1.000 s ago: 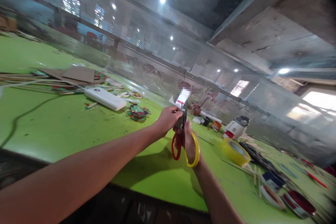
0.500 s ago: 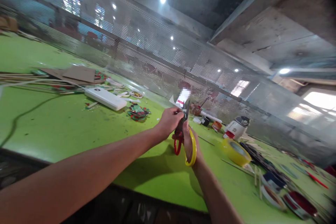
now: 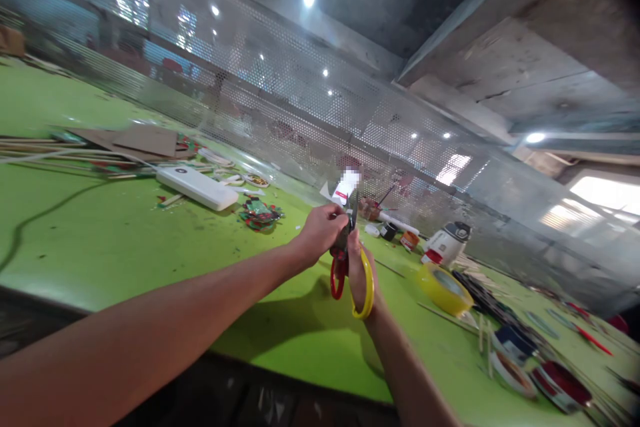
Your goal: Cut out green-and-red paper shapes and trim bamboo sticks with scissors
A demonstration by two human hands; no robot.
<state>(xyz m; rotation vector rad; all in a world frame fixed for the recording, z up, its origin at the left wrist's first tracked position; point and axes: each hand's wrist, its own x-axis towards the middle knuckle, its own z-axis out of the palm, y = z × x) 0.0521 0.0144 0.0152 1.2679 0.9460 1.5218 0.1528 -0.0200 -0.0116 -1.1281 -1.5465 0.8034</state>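
My right hand (image 3: pixel 359 273) grips a pair of scissors (image 3: pixel 369 283) with one yellow and one red handle loop, the blades pointing up and away from me. The blades stand slightly apart. Close against them, my left hand (image 3: pixel 320 233) is closed, thumb and fingers pinched on a small dark piece (image 3: pixel 341 240) that I cannot make out clearly. Both hands are raised above the green table (image 3: pixel 280 320). Left of them lies a small heap of green and red scraps (image 3: pixel 261 213).
A white power bank (image 3: pixel 197 188) with a cable lies at the left, near cardboard (image 3: pixel 145 141) and thin sticks. On the right are a yellow tape roll (image 3: pixel 445 290), small paint jars (image 3: pixel 409 240) and open tins (image 3: pixel 561 385). Behind runs a perforated screen (image 3: pixel 280 100); a phone-like bright screen (image 3: pixel 347 187) leans there.
The view has shifted slightly, so the table things sit a little further left. Both hands and the scissors keep nearly the same pose.
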